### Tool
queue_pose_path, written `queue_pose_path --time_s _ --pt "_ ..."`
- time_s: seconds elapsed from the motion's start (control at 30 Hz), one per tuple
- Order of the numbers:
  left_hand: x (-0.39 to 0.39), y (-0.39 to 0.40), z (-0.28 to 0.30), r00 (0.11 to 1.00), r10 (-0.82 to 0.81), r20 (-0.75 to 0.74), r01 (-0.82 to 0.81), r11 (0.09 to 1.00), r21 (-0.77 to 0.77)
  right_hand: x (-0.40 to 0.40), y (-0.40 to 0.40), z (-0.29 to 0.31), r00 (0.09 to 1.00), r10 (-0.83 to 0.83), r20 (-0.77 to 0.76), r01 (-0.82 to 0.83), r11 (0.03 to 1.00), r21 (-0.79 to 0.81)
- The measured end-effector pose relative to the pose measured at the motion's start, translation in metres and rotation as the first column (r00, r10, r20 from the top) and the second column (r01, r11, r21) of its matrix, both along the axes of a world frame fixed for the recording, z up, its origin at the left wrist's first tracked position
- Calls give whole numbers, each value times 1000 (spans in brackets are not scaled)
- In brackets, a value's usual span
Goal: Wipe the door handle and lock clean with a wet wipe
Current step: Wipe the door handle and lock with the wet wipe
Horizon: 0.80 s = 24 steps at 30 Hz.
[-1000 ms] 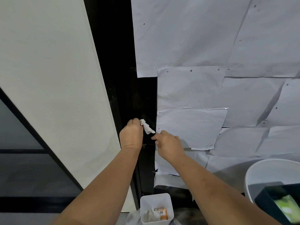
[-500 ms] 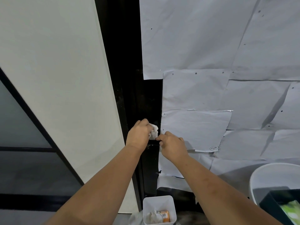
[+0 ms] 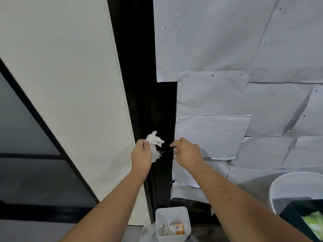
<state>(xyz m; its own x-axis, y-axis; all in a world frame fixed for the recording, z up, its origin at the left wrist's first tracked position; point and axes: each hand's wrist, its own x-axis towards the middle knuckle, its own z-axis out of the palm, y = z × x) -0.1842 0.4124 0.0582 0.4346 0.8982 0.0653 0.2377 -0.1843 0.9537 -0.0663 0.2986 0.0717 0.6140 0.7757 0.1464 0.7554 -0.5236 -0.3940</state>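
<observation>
I see two hands: my left hand (image 3: 141, 157) pinches one crumpled wet wipe (image 3: 154, 144), my right hand (image 3: 187, 154) grips the one black door handle (image 3: 167, 148) between them.

Crumpled white wet wipe (image 3: 154, 143) against black door handle (image 3: 166, 148), w/ round lock (image 3: 161, 135) just above.

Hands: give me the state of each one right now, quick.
Left hand: closed, gripping the crumpled wet wipe against the black door.
Right hand: closed, fingers curled round the dark door handle.
</observation>
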Motion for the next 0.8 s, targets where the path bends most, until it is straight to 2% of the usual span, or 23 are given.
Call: queue_pose_path --time_s 0.07,0.13,0.23,0.3,0.37,0.47,0.6,0.7,0.8 --pt "4 8 2 993 56 102 -20 945 -327 0 0 -1 1000 -6 2 6 1000 4" --pt "7 22 -1 992 79 101 -9 827 -561 0 0 -1 1000 -8 2 8 1000 3" --pt "5 21 -3 989 106 102 -5 714 -700 0 0 -2 1000 -13 4 13 1000 5" --pt "1 6 1 974 143 175 2 770 -638 0 0 -2 1000 -15 8 15 1000 4" --pt "-1 -5 2 967 112 230 31 841 -540 -1 1 -2 1000 -12 9 12 1000 2" --pt "7 -11 8 985 43 167 25 922 -385 -1 1 -1 1000 -14 19 14 1000 2" --pt "12 -10 12 997 1 83 22 961 -276 -1 2 -1 999 -22 31 22 1000 -1" --pt "3 -5 15 999 -31 10 33 961 -275 0 2 -2 999 -25 32 24 1000 11" --pt "-9 3 14 993 -107 47 117 900 -419 1 3 -3 999 -25 25 24 1000 8"
